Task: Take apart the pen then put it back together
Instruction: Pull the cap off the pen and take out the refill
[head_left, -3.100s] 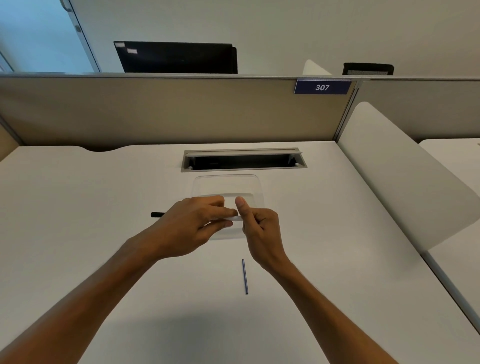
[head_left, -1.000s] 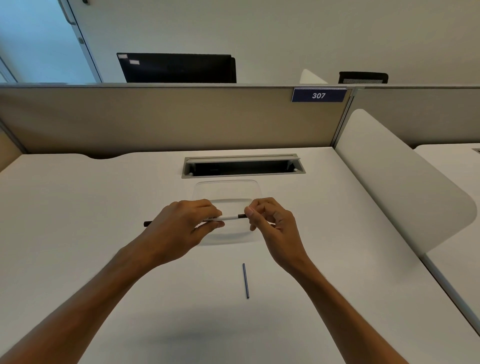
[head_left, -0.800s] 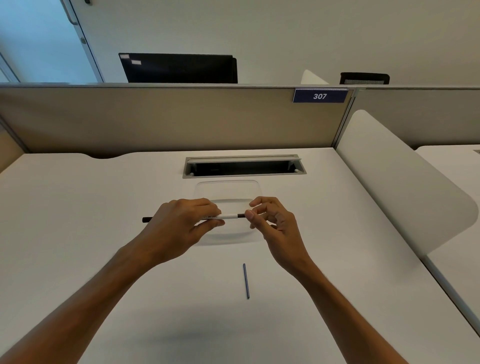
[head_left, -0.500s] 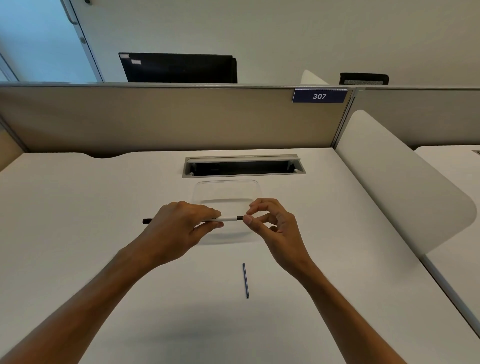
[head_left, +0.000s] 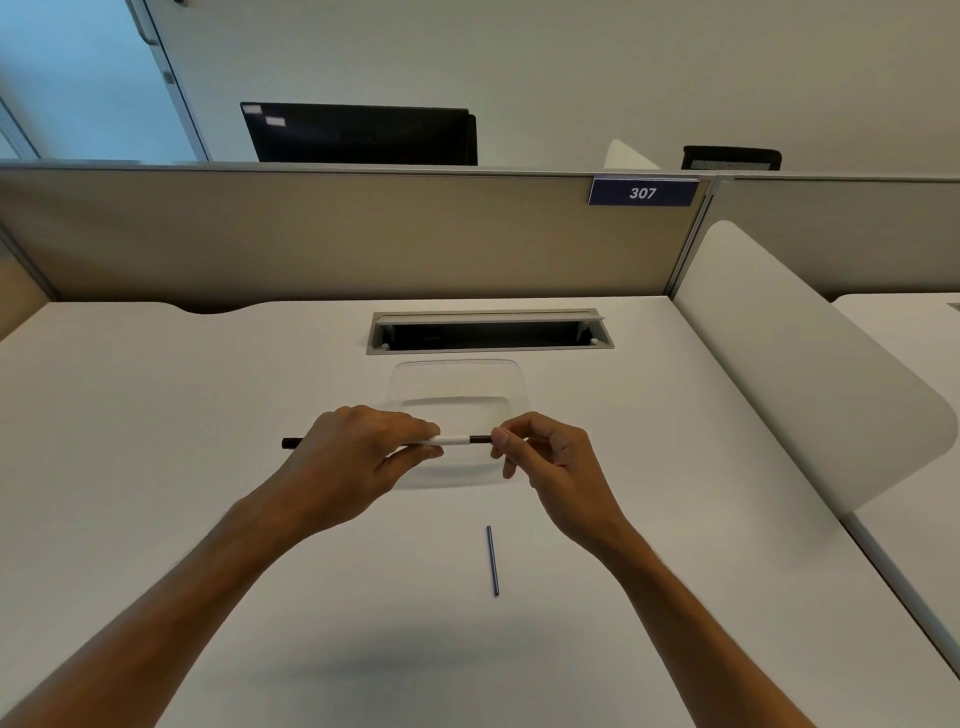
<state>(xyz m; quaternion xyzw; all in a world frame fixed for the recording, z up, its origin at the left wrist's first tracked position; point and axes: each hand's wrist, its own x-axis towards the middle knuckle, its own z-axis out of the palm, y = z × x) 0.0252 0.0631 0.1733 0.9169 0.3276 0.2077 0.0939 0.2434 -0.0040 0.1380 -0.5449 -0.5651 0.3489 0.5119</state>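
A white pen barrel (head_left: 454, 440) with black ends is held level above the desk. My left hand (head_left: 358, 457) wraps its middle, and a black end (head_left: 292, 442) sticks out to the left. My right hand (head_left: 545, 457) pinches the black tip section (head_left: 480, 439) at the barrel's right end between thumb and forefinger. A thin dark blue refill (head_left: 492, 560) lies loose on the white desk (head_left: 156, 441), nearer to me than both hands.
A clear plastic tray (head_left: 457, 376) sits on the desk just behind the hands. Behind it is a cable slot (head_left: 488, 332). A beige partition (head_left: 311, 234) closes the back, and a white curved divider (head_left: 789, 374) stands at the right.
Over three seconds the hands drew apart and the pen barrel came into view between them. In the last second my right fingers shifted slightly on the black tip; the refill stayed put.
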